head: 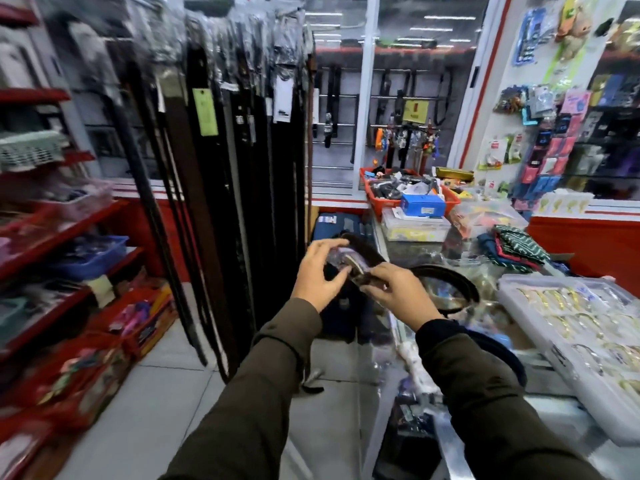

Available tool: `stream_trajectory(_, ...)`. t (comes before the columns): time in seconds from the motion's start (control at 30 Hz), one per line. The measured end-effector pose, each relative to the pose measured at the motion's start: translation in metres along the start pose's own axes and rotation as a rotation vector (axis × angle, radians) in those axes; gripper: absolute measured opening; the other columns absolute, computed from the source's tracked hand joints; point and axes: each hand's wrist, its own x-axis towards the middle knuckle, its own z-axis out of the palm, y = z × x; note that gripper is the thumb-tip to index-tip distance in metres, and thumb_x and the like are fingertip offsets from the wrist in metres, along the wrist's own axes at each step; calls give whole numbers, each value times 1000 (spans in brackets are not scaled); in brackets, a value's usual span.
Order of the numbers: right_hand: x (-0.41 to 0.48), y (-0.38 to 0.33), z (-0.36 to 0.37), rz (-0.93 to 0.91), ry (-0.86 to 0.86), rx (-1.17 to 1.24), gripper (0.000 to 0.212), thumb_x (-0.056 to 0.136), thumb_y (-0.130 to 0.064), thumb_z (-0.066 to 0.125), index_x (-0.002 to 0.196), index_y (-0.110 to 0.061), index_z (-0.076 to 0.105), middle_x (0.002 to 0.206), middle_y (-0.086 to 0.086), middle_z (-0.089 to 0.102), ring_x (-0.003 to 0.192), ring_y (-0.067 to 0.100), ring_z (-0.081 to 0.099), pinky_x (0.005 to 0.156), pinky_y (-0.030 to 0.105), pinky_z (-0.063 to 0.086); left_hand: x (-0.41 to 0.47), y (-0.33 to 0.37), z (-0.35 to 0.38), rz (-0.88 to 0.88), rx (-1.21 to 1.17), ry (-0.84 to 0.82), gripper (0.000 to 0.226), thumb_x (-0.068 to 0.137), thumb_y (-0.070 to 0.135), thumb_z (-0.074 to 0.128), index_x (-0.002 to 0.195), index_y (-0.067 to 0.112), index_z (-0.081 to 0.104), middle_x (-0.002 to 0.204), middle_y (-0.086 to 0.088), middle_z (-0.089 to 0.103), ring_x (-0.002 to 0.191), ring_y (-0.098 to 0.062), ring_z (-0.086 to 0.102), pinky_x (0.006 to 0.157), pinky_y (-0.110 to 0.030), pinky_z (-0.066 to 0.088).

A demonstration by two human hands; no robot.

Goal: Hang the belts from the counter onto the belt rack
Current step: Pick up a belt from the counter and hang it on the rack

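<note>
A dark brown belt (pixel 363 249) with a plastic-wrapped buckle end is held between both hands in front of me. My left hand (pixel 317 271) pinches the wrapped end from the left. My right hand (pixel 398 291) grips the belt from the right. The belt's free part curls behind the hands. A coiled black belt (pixel 446 271) lies on the glass counter (pixel 408 251) just right of my right hand. The belt rack (pixel 235 140) stands to the left, full of long dark belts hanging in plastic sleeves.
Red shelves (pixel 62 237) with baskets line the left wall. On the counter stand a clear box of rings (pixel 571 323), folded cloth (pixel 519 247), an orange basket (pixel 408 199) and a blue box (pixel 422 204). White tiled floor (pixel 166 393) lies below.
</note>
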Motion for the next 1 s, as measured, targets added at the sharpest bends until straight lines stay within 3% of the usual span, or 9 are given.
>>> stream_trajectory(0.1,12,-21,12,30,11,223,37,88,-29,76,118,-7,71,100,3,69,89,20,70,84,35,56,-7,0,-12,-315,-366,203,48,89,13,76,132,21,56,119,1,63,99,-17,69,78,-18,58)
stream_trajectory(0.23,20,-38,25,54,54,395,36,84,-30,79,115,-12,74,90,-2,71,80,14,69,74,20,55,-13,-7,-25,-496,-676,144,29,91,9,73,118,10,65,110,-10,71,93,-17,73,67,-21,61)
stream_trajectory(0.3,21,-44,28,57,74,466,38,82,-31,81,115,-15,74,89,-7,71,78,6,68,76,21,58,-16,-10,-31,-489,-664,110,28,91,9,73,118,8,66,105,-6,72,92,-15,73,66,-20,61)
stream_trajectory(0.43,26,-51,30,0,156,473,37,81,-32,82,115,-21,73,105,-9,62,93,2,63,80,13,52,-11,-6,-44,-433,-636,141,21,91,6,72,111,8,67,96,-2,71,92,-16,69,67,-18,60)
stream_trajectory(0.6,45,-77,19,35,55,749,35,84,-16,80,117,-13,72,96,0,76,91,12,75,88,32,62,2,13,-70,-320,-609,241,20,93,9,70,113,13,69,103,2,73,97,-11,71,79,-24,62)
stream_trajectory(0.67,57,-96,11,43,107,901,28,79,-10,83,104,-19,76,89,2,80,89,17,78,81,32,64,8,22,-89,-290,-660,325,18,91,10,73,108,16,73,101,1,77,98,-14,74,81,-28,63)
stream_trajectory(0.77,79,-131,-3,-17,174,1033,26,77,-6,84,89,-28,77,81,-5,81,84,12,79,73,21,62,17,37,-122,-235,-768,404,15,88,9,76,102,14,77,93,-1,81,93,-13,77,76,-22,61)
stream_trajectory(0.87,104,-162,-14,-37,202,1183,20,77,-9,84,94,-17,79,89,7,82,89,20,79,79,26,63,28,47,-150,-201,-765,420,17,88,7,75,105,6,77,92,-4,82,92,-17,78,76,-22,61)
stream_trajectory(1.0,137,-201,-21,-62,159,1268,30,76,-8,85,104,-2,76,94,13,81,90,24,79,80,29,64,42,57,-189,-172,-749,486,16,88,6,75,104,5,77,95,-6,81,92,-19,78,79,-26,63)
